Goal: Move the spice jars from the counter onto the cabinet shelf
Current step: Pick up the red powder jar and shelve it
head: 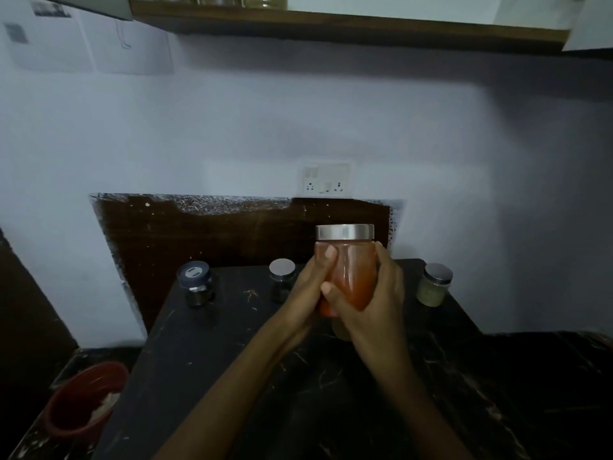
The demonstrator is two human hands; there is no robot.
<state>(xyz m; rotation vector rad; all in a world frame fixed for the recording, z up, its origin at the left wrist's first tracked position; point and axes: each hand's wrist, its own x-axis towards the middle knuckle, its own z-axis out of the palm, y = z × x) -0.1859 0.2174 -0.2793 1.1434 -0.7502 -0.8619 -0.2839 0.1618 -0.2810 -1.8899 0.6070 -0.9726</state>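
A tall jar of red spice (353, 270) with a steel lid is held upright above the black counter (232, 360). My left hand (310, 287) grips its left side and my right hand (371, 303) wraps its right side and base. Three jars stand at the counter's back: a dark-lidded one (195, 283) at the left, a small steel-lidded one (281, 280) just left of my hands, and a green-spice jar (434, 285) at the right. The wooden cabinet shelf (331, 24) runs along the top, with several jars (229, 0) on it, cut off by the frame.
A white wall socket (326, 179) sits above a dark backsplash panel (232, 230). A red bucket (84, 400) stands low at the left, beside the counter. Papers (83, 44) hang on the wall at the upper left.
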